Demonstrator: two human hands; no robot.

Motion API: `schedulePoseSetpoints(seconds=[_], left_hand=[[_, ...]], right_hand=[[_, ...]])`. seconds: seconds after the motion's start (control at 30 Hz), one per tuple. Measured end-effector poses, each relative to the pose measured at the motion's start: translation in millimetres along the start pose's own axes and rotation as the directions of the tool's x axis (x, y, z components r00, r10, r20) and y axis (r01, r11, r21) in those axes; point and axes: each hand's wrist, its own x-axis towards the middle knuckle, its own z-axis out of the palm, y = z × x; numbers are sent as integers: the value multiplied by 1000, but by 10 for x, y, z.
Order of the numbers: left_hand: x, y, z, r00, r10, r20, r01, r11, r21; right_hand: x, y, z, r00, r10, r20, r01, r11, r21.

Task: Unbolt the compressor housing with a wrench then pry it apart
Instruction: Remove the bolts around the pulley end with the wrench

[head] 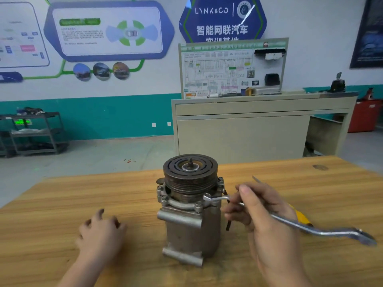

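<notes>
Wooden table, head view. Compressor stands upright mid-table, pulley on top. Right of it, right hand pinches a wrench, fingers closed round the shaft; the ring end sits at a bolt under the pulley's right side. Yellow-handled tool lies behind that hand. Left hand, left of compressor, rests on the table, fingers loosely curled, holding nothing.

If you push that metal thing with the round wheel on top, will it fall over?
Probably not easily: the compressor looks like solid metal, so likely heavy. Still, it stands tall on the table with a wide pulley on top, so a hard push might tip it.
</notes>
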Motion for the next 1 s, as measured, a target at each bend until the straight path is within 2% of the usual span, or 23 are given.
schedulePoseSetpoints(seconds=[0.1,0.2,0.3,0.4,0.47,0.53,0.57,0.6,0.63,0.67,0.7,0.73,0.77,0.8,0.83,0.87,0.9,0.97,1.0], left_hand=[[102,-124,239,996,49,75,-59,988,141],[170,-126,283,991,90,102,-110,972,206],[216,-162,303,991,71,109,-94,969,228],[274,-263,261,997,-7,72,-9,974,227],[306,-358,184,996,-65,59,50,972,228],[310,-415,126,994,-100,50,86,968,234],[288,-407,101,992,-119,33,108,968,228],[253,-367,76,993,-118,-12,118,974,194],[201,-291,59,992,-63,-108,74,992,98],[132,-181,51,974,37,-224,-52,997,-60],[57,-38,33,948,150,-279,-226,938,-262],[-31,142,-7,933,267,-240,-354,796,-491],[-138,332,-59,911,390,-131,-370,636,-677],[-237,488,-101,860,511,-8,-330,543,-772],[-303,600,-128,801,596,62,-313,504,-805],[-325,660,-121,757,650,72,-327,471,-819],[-300,691,-85,743,666,66,-335,455,-825],[-282,677,-32,741,666,88,-298,444,-845],[-296,657,-25,742,667,65,-309,426,-850]], right_hand=[[-90,63,110,989,44,-143,-40,999,33],[-136,67,190,978,47,-204,-41,999,33],[-183,34,289,970,-9,-244,-4,999,-53],[-267,30,433,957,-121,-264,66,976,-209],[-332,36,517,944,-265,-196,149,874,-462],[-360,47,572,922,-379,-78,214,669,-712],[-371,50,606,912,-401,-81,199,608,-768],[-382,53,654,905,-408,-119,174,611,-772],[-384,72,693,895,-410,-173,151,645,-749],[-384,108,721,879,-418,-230,135,680,-721],[-391,151,747,858,-425,-289,124,717,-686],[-396,185,769,831,-429,-354,115,755,-646],[-398,205,788,810,-414,-416,106,801,-589],[-391,211,789,800,-378,-467,98,848,-520],[-367,195,762,795,-334,-507,91,891,-444],[-312,162,720,796,-285,-534,87,927,-364],[-217,135,649,805,-211,-555,76,964,-256],[13,108,461,849,65,-525,-32,997,71],[156,94,377,853,231,-467,-136,964,229]])
